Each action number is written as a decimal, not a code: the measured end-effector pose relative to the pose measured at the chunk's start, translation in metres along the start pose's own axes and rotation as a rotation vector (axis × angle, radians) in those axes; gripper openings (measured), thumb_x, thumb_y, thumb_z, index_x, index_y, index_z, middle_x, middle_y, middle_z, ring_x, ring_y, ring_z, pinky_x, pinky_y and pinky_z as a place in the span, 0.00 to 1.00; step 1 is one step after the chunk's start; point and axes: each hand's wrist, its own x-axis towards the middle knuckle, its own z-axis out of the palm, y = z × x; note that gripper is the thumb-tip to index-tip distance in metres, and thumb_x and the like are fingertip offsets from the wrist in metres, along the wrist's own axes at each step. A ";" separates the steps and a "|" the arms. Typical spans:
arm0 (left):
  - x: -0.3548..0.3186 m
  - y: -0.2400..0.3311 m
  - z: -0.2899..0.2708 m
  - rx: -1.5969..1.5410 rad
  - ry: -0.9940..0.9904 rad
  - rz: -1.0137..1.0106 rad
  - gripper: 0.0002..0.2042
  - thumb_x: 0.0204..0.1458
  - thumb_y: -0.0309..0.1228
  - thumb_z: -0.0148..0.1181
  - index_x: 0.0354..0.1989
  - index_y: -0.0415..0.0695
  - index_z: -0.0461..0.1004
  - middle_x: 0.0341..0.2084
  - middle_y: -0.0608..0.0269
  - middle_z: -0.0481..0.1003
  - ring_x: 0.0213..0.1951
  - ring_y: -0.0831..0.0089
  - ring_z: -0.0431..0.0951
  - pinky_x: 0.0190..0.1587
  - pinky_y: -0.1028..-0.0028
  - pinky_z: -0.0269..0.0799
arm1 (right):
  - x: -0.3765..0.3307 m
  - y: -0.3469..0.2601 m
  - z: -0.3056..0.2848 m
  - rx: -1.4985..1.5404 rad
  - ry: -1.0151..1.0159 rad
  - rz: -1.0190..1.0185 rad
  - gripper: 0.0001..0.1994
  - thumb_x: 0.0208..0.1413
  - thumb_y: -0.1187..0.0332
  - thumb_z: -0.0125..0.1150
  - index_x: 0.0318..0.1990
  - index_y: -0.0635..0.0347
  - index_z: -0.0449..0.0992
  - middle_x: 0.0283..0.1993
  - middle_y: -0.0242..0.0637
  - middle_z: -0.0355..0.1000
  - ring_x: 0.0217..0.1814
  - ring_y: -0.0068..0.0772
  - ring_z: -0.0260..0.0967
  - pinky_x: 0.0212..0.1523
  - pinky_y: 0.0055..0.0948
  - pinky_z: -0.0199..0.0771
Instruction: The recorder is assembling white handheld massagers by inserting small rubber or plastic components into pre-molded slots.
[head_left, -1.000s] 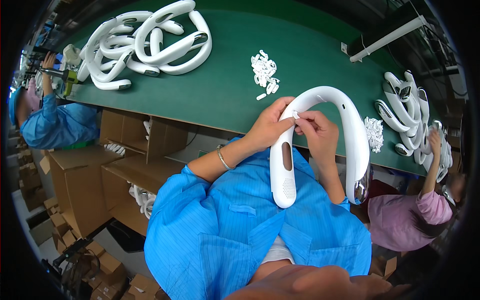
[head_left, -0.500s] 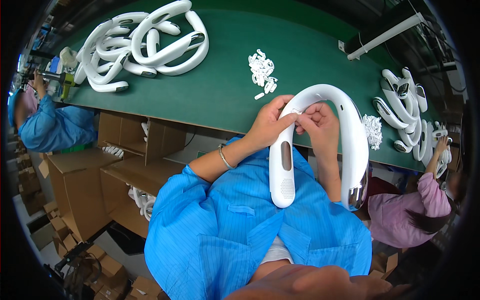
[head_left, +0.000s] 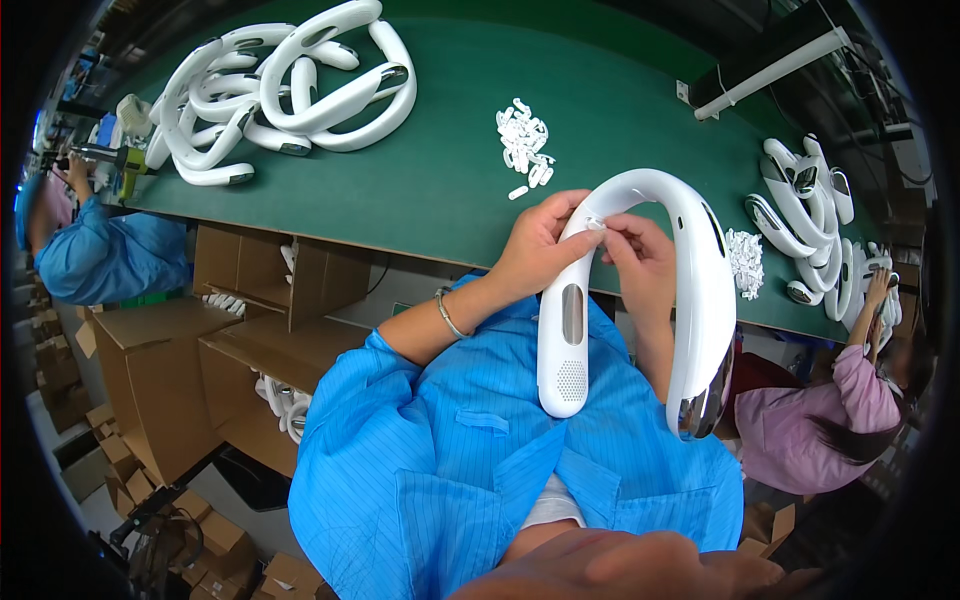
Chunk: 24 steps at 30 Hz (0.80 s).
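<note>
Head view: the band (head_left: pixel 704 310), at 3 o'clock, had just rolled, baring a dark slot (head_left: pixel 716 232), yet your work spot stayed put. Your left hand (head_left: pixel 540 250) gripped it; your right hand (head_left: pixel 642 262) pinched narrow there, holding what couldn't be told. Clips (head_left: pixel 523 138) lay near 12 o'clock, piled bands (head_left: pixel 345 103) past 10.

The left forearm (head_left: pixel 415 332) slanted forward and inward, with the left hand (head_left: pixel 535 250) closed in a grip and its thumb (head_left: pixel 576 246) pointing rightward. The right forearm (head_left: pixel 655 355) extended forward; the right hand (head_left: pixel 645 268) was curled, its thumb and forefinger bent close beside the left thumb's tip.
</note>
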 end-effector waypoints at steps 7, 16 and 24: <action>0.000 -0.005 -0.001 -0.098 -0.019 -0.027 0.18 0.54 0.24 0.54 0.54 0.35 0.63 0.42 0.57 0.72 0.40 0.76 0.75 0.42 0.76 0.73 | 0.001 -0.012 -0.009 -0.279 -0.119 -0.252 0.05 0.52 0.79 0.56 0.37 0.65 0.75 0.30 0.35 0.70 0.30 0.21 0.66 0.33 0.19 0.67; 0.001 0.001 0.001 -0.047 0.000 -0.017 0.18 0.54 0.23 0.54 0.53 0.35 0.63 0.41 0.57 0.73 0.41 0.75 0.75 0.43 0.76 0.73 | -0.001 -0.009 -0.001 -0.114 -0.066 -0.029 0.08 0.53 0.78 0.55 0.41 0.64 0.69 0.31 0.32 0.70 0.33 0.19 0.67 0.35 0.18 0.67; 0.003 0.003 -0.001 -0.058 0.019 0.006 0.16 0.53 0.22 0.54 0.51 0.35 0.64 0.40 0.57 0.73 0.40 0.77 0.75 0.41 0.77 0.73 | -0.012 -0.017 0.006 -0.396 0.003 -0.033 0.16 0.55 0.74 0.53 0.51 0.67 0.65 0.42 0.44 0.69 0.37 0.30 0.73 0.41 0.26 0.74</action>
